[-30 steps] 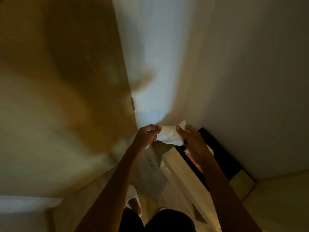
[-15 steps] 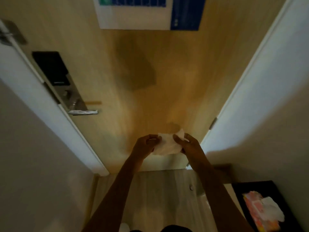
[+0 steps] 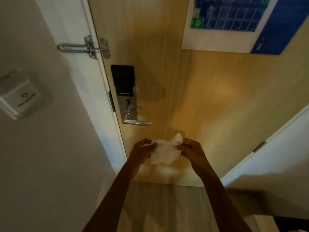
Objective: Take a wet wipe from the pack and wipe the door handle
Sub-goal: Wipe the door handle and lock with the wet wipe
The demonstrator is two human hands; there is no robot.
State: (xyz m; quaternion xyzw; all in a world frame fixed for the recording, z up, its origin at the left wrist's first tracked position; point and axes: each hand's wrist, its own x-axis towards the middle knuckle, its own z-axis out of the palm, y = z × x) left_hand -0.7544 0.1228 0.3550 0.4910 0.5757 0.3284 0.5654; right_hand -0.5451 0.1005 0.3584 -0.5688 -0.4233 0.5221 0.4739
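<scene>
A crumpled white wet wipe [image 3: 164, 152] is stretched between both my hands in front of a wooden door [image 3: 209, 106]. My left hand [image 3: 142, 152] pinches its left edge and my right hand [image 3: 192, 150] pinches its right edge. The silver lever door handle [image 3: 138, 122] sticks out to the right from a lock plate with a black smart-lock panel [image 3: 122, 80]. The handle lies above and slightly left of the wipe, a short gap away. The wipe pack is out of view.
A metal swing latch [image 3: 83, 47] joins the white door frame [image 3: 93, 91] and the door. A key-card holder [image 3: 18, 97] is on the left wall. A blue evacuation sign [image 3: 234, 19] hangs on the door. A white wall closes in on the right.
The view has swung left and closer to the door, so the handle now sits near the centre. Both hands still hold the wipe between them, now just below the handle.
</scene>
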